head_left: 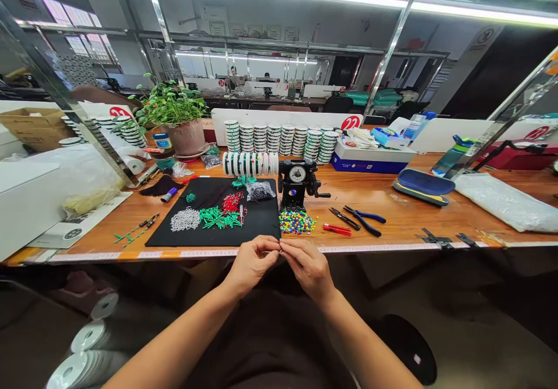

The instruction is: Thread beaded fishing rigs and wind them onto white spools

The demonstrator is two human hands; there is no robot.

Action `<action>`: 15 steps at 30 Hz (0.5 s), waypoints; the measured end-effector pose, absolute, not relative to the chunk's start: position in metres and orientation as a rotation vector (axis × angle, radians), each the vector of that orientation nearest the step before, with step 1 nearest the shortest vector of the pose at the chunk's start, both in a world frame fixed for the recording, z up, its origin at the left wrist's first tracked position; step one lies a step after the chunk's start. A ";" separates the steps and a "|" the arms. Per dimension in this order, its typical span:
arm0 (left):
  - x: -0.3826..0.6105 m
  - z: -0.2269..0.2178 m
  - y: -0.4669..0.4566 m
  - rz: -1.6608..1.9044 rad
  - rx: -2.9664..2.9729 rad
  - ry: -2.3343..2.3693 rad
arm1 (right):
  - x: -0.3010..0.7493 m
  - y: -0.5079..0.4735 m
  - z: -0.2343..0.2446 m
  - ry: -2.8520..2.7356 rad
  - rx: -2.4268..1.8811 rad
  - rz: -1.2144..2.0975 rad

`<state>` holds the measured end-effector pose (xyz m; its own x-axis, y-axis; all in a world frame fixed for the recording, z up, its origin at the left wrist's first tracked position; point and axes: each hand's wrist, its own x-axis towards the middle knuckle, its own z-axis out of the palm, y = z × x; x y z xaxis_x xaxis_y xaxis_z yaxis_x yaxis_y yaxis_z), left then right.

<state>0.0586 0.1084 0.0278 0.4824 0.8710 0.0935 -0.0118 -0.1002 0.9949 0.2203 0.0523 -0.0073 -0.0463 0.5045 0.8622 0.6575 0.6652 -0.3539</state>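
Note:
My left hand (256, 261) and my right hand (307, 266) meet at the table's front edge, fingertips pinched together. Whatever lies between them is too small and hidden to name. Just beyond them is a black mat (174, 233) bearing white-grey beads (185, 219), green tube-shaped pieces (218, 218), red pieces (233, 202) and a plastic bag of dark bits (260, 190). Multicoloured beads (297, 222) lie right of the mat. Behind them stands a black hand-cranked winder (296, 185) with a row of white spools (250, 163) on its shaft.
Two pairs of pliers (365, 219) and a red-handled tool (337, 229) lie to the right. Stacked spools (281, 140) line the back beside a potted plant (185, 136). A blue-and-white box (370, 157) and an eyeglass case (425, 185) stand right. Metal posts (390, 52) frame the table.

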 end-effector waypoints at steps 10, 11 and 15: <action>0.060 0.034 0.103 0.975 1.839 0.899 | 0.213 0.059 -0.010 -1.582 -1.020 -0.162; 0.060 0.036 0.101 0.988 1.875 0.920 | 0.212 0.058 -0.009 -1.563 -1.034 -0.139; 0.057 0.037 0.102 0.955 1.728 0.849 | 0.209 0.056 -0.004 -1.484 -1.058 0.065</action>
<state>0.0569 0.1016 0.0370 0.4530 0.8635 0.2217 0.1192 -0.3051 0.9448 0.2091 0.0558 -0.0042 0.1704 0.6251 0.7617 0.5558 0.5774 -0.5981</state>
